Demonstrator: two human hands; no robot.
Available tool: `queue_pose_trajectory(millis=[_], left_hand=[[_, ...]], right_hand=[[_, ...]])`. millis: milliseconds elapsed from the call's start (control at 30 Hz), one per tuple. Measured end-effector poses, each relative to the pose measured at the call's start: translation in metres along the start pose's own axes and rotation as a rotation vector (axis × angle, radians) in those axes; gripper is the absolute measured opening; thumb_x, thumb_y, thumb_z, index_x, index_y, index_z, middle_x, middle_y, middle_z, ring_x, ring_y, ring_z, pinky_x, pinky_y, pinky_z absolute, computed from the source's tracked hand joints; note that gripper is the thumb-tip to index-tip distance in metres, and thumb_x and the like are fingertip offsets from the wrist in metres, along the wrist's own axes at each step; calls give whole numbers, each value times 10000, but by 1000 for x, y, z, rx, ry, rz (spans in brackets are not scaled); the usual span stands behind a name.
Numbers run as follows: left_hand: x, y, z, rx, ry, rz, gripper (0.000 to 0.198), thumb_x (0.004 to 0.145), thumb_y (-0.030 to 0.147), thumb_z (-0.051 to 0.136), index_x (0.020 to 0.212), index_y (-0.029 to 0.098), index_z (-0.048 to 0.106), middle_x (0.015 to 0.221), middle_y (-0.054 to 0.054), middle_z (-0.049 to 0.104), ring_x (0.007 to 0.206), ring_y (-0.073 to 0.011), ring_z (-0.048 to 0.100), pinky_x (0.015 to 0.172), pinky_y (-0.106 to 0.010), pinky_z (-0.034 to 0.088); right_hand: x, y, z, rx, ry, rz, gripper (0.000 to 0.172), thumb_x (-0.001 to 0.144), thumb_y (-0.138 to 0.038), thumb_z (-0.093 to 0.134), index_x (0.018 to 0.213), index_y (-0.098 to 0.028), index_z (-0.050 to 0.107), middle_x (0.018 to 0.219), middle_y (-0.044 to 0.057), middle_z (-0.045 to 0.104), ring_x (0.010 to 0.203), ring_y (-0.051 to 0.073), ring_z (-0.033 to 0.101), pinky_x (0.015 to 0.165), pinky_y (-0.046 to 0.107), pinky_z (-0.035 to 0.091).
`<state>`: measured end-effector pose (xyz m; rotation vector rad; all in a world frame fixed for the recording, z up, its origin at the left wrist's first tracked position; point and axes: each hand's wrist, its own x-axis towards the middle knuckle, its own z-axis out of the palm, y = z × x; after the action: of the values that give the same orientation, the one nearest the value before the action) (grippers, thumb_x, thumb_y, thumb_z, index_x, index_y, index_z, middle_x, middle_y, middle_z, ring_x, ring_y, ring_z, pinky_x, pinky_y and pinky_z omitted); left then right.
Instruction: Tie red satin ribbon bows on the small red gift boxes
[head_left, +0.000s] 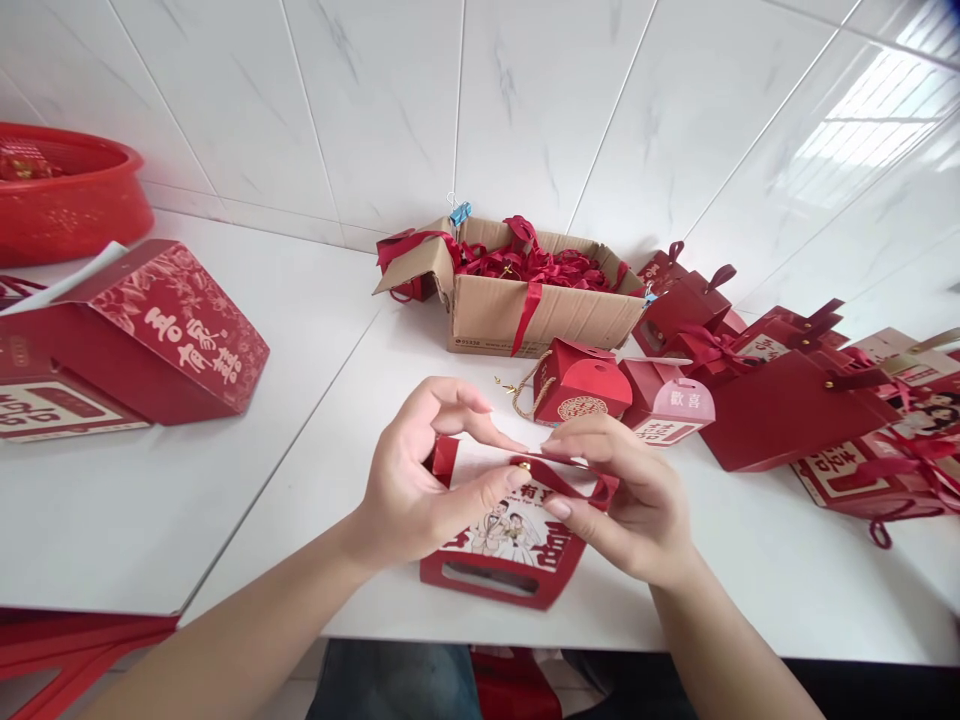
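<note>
Both hands (424, 490) (641, 495), nearly closed, pinch the strap (555, 481) atop a red box (495, 530); bare tabletop (322, 490) spreads left.

Gift box (499, 535), in the grip: 有 legible beside the left hand's (420, 490) thumb tip; small English just below, partly covered, "shes for" readable. Large red carton (187, 330), well left of the grip: 吾家有囍, pale characters on the patterned face. Pink-flapped box (679, 400), just beyond the right hand (630, 490): 歡喜 on flap. Cardboard box (544, 318), beyond the grip: print along lower edge, too small to read.
</note>
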<state>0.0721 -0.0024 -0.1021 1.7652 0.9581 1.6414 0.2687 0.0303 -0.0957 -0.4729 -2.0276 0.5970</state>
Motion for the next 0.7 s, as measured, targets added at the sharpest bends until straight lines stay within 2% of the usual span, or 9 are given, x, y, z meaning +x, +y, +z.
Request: queue_pose_trajectory(millis=[100, 200, 333, 467, 567, 700], left_hand=[[2, 1, 0, 0, -20, -38, 405, 724, 138, 745, 1021, 206, 479, 704, 37, 675, 717, -141, 679, 729, -279, 553], [2, 1, 1, -38, -52, -54, 413, 740, 130, 723, 1057, 211, 470, 718, 35, 687, 690, -134, 680, 672, -255, 552], [0, 2, 2, -51, -32, -42, 392, 746, 107, 702, 1053, 210, 481, 748, 26, 696, 713, -130, 685, 670, -238, 558], [0, 1, 2, -73, -22, -69, 364, 755, 114, 698, 1036, 205, 486, 784, 7, 699, 728, -139, 688, 639, -238, 562], [0, -1, 1, -66, -43, -78, 330, 759, 127, 706, 1005, 200, 499, 820, -6, 705, 728, -136, 679, 642, -245, 564], [1, -1, 2, -34, -79, 6, 259, 771, 110, 698, 964, 186, 544, 853, -13, 688, 784, -127, 670, 747, -259, 562]], right_hand=[[0, 0, 1, 17, 58, -18, 316, 762, -140, 721, 1063, -216, 663, 911, 66, 659, 857, 206, 648, 725, 351, 555], [0, -1, 2, 23, 80, 0, 303, 769, -102, 702, 1047, -220, 684, 912, 63, 650, 844, 194, 644, 717, 343, 547], [-1, -2, 3, 25, 90, 71, 263, 816, -107, 649, 1041, -236, 693, 900, 62, 664, 834, 193, 642, 684, 337, 545], [-3, 4, 1, 37, 118, 165, 248, 805, -159, 686, 1041, -234, 686, 908, 63, 687, 864, 208, 651, 712, 356, 558], [-3, 8, -3, 32, 143, 136, 190, 785, -150, 712, 952, -242, 715, 890, 56, 705, 863, 213, 662, 709, 360, 565], [1, 4, -6, 14, 174, 92, 162, 783, -118, 709, 888, -240, 728, 831, 47, 714, 809, 203, 669, 676, 350, 564]])
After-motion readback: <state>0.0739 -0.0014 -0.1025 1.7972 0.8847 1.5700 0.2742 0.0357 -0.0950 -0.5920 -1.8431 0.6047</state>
